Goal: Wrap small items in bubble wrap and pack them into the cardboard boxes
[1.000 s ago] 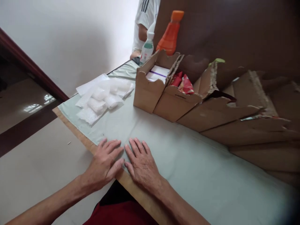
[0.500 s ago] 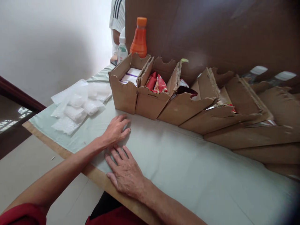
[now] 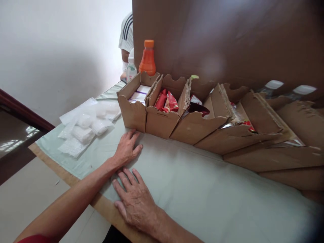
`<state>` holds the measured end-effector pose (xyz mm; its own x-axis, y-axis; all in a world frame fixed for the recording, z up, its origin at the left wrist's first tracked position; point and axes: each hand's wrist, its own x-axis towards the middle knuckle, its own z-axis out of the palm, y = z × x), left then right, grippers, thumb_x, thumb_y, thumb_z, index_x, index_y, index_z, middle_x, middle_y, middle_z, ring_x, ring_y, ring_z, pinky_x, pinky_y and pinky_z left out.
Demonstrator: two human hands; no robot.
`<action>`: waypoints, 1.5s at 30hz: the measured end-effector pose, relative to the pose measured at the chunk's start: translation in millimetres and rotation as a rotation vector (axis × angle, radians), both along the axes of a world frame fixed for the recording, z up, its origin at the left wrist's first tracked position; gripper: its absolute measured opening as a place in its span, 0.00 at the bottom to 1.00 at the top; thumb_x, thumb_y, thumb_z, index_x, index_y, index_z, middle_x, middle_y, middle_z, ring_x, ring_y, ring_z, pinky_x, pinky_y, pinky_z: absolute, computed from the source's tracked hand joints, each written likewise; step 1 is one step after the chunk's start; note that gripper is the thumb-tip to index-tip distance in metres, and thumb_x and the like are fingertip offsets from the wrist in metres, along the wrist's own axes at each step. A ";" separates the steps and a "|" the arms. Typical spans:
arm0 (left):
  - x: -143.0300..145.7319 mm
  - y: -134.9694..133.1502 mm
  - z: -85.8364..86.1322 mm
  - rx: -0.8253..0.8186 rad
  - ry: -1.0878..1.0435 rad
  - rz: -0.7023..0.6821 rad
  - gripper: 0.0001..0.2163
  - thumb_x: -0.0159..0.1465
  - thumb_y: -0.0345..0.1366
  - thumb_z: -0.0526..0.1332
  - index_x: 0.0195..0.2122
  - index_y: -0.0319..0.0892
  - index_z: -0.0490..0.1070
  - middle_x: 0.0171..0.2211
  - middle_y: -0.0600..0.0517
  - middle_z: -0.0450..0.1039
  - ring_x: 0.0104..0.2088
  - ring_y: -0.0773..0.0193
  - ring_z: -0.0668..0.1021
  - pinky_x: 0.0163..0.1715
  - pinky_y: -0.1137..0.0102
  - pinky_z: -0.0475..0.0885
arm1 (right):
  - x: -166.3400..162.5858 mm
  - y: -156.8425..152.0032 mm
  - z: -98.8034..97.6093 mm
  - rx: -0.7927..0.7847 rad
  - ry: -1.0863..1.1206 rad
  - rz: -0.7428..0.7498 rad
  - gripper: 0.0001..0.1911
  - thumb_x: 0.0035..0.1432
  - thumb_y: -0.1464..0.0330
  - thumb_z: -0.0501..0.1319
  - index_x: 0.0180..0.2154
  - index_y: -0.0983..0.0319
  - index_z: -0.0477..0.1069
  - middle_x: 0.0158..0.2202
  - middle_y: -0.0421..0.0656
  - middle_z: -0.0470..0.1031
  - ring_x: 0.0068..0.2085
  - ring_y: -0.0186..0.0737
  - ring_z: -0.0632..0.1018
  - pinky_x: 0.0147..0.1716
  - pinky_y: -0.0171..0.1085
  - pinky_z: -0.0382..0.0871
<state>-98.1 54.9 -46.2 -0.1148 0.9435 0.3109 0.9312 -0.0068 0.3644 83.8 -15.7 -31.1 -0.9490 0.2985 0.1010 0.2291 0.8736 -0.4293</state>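
The leftmost open-topped cardboard bin [image 3: 132, 114] stands upright on pale green cloth [image 3: 192, 182], holding white packs [image 3: 138, 97].

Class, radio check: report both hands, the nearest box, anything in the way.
Left hand open, beside end cardboard box, contact unclear. Right hand flat on covered table. White packs inside box. Plastic packets off to the left, not between.

Head view, forward-down across table [image 3: 197, 192]; right edge perhaps blurred.
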 end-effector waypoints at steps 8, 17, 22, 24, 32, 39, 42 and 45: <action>1.2 -2.2 0.5 -0.006 0.036 -0.011 0.23 0.67 0.41 0.60 0.61 0.37 0.68 0.65 0.35 0.65 0.62 0.42 0.71 0.63 0.46 0.67 | -1.5 0.0 1.8 0.054 -0.003 0.001 0.29 0.74 0.56 0.54 0.68 0.65 0.60 0.72 0.53 0.58 0.73 0.54 0.56 0.72 0.55 0.50; 0.0 -4.8 0.2 -0.004 0.046 -0.029 0.22 0.68 0.44 0.57 0.58 0.37 0.71 0.62 0.34 0.67 0.61 0.40 0.72 0.63 0.47 0.66 | -2.4 -5.5 6.2 0.188 0.019 0.042 0.28 0.73 0.57 0.54 0.66 0.65 0.62 0.70 0.48 0.64 0.71 0.48 0.59 0.72 0.48 0.50; 0.3 -6.8 -1.4 0.013 0.098 -0.035 0.21 0.69 0.45 0.55 0.58 0.39 0.71 0.62 0.36 0.67 0.60 0.41 0.72 0.62 0.47 0.66 | -1.8 -9.6 9.5 0.262 0.040 0.086 0.25 0.73 0.57 0.54 0.64 0.65 0.65 0.68 0.44 0.66 0.69 0.47 0.61 0.70 0.48 0.53; 1.7 -7.6 -1.0 0.020 0.122 -0.038 0.21 0.70 0.46 0.54 0.59 0.40 0.70 0.62 0.36 0.67 0.60 0.41 0.72 0.62 0.47 0.67 | -1.8 -11.0 7.1 0.281 0.056 0.097 0.24 0.73 0.58 0.53 0.63 0.64 0.66 0.68 0.44 0.66 0.68 0.46 0.62 0.70 0.47 0.54; 1.5 -11.3 4.8 0.007 0.249 -0.082 0.24 0.73 0.48 0.49 0.58 0.35 0.71 0.62 0.31 0.67 0.59 0.37 0.73 0.60 0.44 0.68 | -4.5 -11.3 12.8 0.330 0.027 0.252 0.18 0.73 0.60 0.56 0.58 0.53 0.75 0.66 0.33 0.70 0.67 0.37 0.65 0.66 0.38 0.58; 25.3 -15.2 4.3 -0.010 0.226 -0.209 0.26 0.72 0.51 0.47 0.60 0.37 0.68 0.66 0.33 0.62 0.60 0.34 0.72 0.59 0.42 0.69 | 75.9 34.2 40.9 0.124 0.045 -0.168 0.15 0.73 0.68 0.58 0.57 0.59 0.76 0.64 0.37 0.73 0.69 0.35 0.65 0.66 0.36 0.58; 60.7 -8.7 6.2 0.013 0.196 -0.303 0.28 0.73 0.52 0.47 0.61 0.36 0.67 0.69 0.32 0.59 0.63 0.34 0.70 0.61 0.43 0.68 | 143.8 60.7 40.6 0.063 -0.022 -0.520 0.19 0.71 0.69 0.60 0.61 0.58 0.72 0.68 0.40 0.68 0.71 0.36 0.62 0.68 0.41 0.56; 105.1 4.0 8.1 0.046 0.169 -0.400 0.27 0.73 0.51 0.48 0.64 0.37 0.65 0.71 0.33 0.55 0.68 0.35 0.65 0.63 0.44 0.65 | 207.1 75.6 32.1 0.060 -0.152 -0.809 0.26 0.71 0.65 0.60 0.68 0.60 0.64 0.72 0.48 0.59 0.73 0.44 0.58 0.69 0.49 0.56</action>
<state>7.0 58.9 -38.2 0.3136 0.8878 0.3369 0.8984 -0.3923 0.1976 290.9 59.9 0.9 -0.4479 0.8937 0.0262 0.8490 0.4343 -0.3009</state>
